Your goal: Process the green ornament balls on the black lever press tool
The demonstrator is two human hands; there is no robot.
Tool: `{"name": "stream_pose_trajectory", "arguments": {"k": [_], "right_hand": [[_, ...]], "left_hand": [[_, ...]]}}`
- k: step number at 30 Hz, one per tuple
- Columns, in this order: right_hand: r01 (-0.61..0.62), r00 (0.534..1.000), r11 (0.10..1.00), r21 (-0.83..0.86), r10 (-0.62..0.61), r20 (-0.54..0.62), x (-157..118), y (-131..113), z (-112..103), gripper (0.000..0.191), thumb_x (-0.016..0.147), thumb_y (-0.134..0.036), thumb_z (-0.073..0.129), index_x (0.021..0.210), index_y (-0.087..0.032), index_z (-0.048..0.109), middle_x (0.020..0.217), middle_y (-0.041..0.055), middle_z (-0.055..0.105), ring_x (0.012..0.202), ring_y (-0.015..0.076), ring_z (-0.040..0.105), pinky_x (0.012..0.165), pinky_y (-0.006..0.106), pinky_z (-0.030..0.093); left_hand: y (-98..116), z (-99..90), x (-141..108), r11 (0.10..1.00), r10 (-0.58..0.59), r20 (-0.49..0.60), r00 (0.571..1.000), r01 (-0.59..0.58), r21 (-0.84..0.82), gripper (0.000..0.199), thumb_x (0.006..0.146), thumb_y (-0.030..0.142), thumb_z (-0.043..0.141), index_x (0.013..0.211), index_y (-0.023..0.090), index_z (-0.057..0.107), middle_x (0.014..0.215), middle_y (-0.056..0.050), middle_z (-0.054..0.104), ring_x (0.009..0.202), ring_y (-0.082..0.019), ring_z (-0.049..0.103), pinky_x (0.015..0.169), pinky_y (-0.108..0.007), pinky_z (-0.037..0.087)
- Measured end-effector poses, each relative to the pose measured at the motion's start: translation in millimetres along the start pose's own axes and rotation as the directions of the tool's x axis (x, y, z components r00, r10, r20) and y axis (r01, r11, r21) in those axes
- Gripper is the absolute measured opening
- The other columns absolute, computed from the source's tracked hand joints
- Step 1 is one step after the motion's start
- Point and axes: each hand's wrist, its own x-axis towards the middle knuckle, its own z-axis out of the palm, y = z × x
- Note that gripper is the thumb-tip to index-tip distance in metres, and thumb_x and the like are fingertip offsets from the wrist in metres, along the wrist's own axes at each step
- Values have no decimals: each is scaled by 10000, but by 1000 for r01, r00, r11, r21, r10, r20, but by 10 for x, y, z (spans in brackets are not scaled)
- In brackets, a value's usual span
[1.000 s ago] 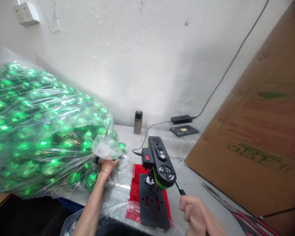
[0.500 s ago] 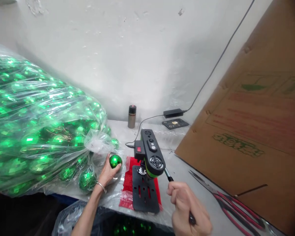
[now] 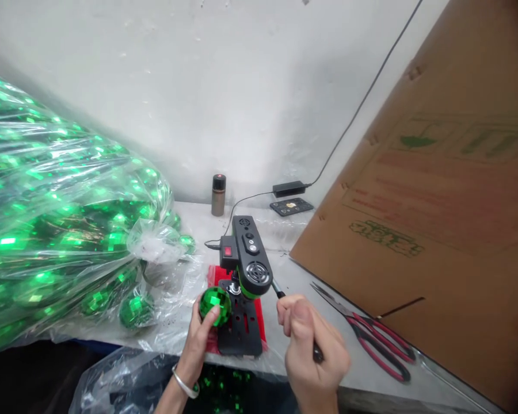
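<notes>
My left hand grips a shiny green mirrored ball, thumb across its near side. The ball is at the left edge of a small black machine, beside its slotted base plate. Whether ball and plate touch, I cannot tell. My right hand is wrapped around the black grip of a lever that sticks out from the machine's right side. A red switch shows on the machine's left. Under the base lies a red sheet.
A large clear bag of green balls fills the left, its knotted neck near the machine. Scissors lie at right before a cardboard box. A small bottle, phone and black power adapter stand behind.
My left hand has carried the green ball right and nearer, from beside the bag's knot to the machine's base. My right hand keeps its hold on the lever. The whole view has shifted slightly.
</notes>
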Motion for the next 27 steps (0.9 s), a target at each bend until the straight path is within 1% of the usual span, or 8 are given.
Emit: {"name": "stream_pose_trajectory", "arguments": {"k": [3, 6, 8, 11, 16, 19, 23, 27], "right_hand": [[-7, 1000, 1000, 1, 7, 7, -4, -12, -10, 335, 1013, -20, 459, 745, -220, 462, 651, -39, 467, 566, 88, 478, 527, 228, 381], [-4, 1000, 1000, 6, 4, 7, -22, -7, -20, 326, 1007, -15, 456, 753, -219, 477, 661, -32, 478, 574, 94, 492, 527, 234, 391], [-8, 1000, 1000, 8, 8, 13, -36, 0, -23, 324, 1006, -12, 452, 757, -217, 486, 664, -29, 487, 574, 95, 495, 526, 236, 390], [-11, 1000, 1000, 18, 11, 14, -56, 8, -25, 320, 1009, -15, 452, 764, -215, 495, 662, -29, 493, 572, 96, 491, 528, 238, 386], [-14, 1000, 1000, 13, 14, 19, -75, 1, -36, 305, 1018, -27, 463, 781, -218, 487, 671, -34, 488, 579, 92, 483, 532, 234, 377], [-15, 1000, 1000, 4, 15, 20, -76, -2, -40, 302, 1024, -35, 462, 787, -219, 486, 672, -36, 490, 574, 91, 480, 530, 234, 371], [-10, 1000, 1000, 3, 9, 18, -92, 9, -38, 299, 1023, -34, 460, 788, -216, 486, 678, -34, 495, 580, 88, 487, 529, 231, 369], [7, 1000, 1000, 26, -7, 2, -156, 40, -35, 304, 1010, -16, 457, 779, -211, 492, 683, -27, 510, 589, 91, 501, 533, 231, 380]], "left_hand": [[-137, 72, -13, 987, 21, 68, 997, -32, 159, 793, 837, 607, 748, 1470, 183, 528, 1454, -169, 677, 1353, -354, 653, 1156, -483, 517], [-211, 131, -33, 923, 113, 80, 990, -134, 360, 801, 802, 524, 782, 1482, 203, 509, 1454, -172, 667, 1367, -384, 632, 1173, -566, 485], [-244, 161, -50, 874, 183, 97, 978, -207, 440, 784, 788, 469, 795, 1475, 216, 514, 1461, -175, 660, 1373, -400, 624, 1176, -604, 475], [-293, 205, -67, 832, 258, 147, 955, -297, 469, 761, 795, 410, 794, 1474, 211, 515, 1462, -184, 655, 1377, -401, 626, 1168, -605, 494], [-364, 319, -52, 787, 335, 138, 932, -358, 502, 768, 771, 341, 795, 1468, 185, 513, 1427, -196, 654, 1360, -403, 626, 1153, -617, 506], [-374, 373, -8, 763, 350, 147, 925, -372, 528, 750, 749, 368, 810, 1424, 174, 544, 1355, -191, 685, 1302, -406, 658, 1109, -627, 534], [-381, 383, 50, 734, 371, 154, 916, -391, 555, 777, 695, 399, 845, 1388, 176, 574, 1265, -174, 731, 1209, -410, 707, 1046, -625, 573], [-405, 371, 61, 689, 417, 184, 890, -441, 575, 758, 690, 394, 853, 1363, 163, 592, 1245, -179, 744, 1176, -406, 722, 1015, -612, 593]]}}
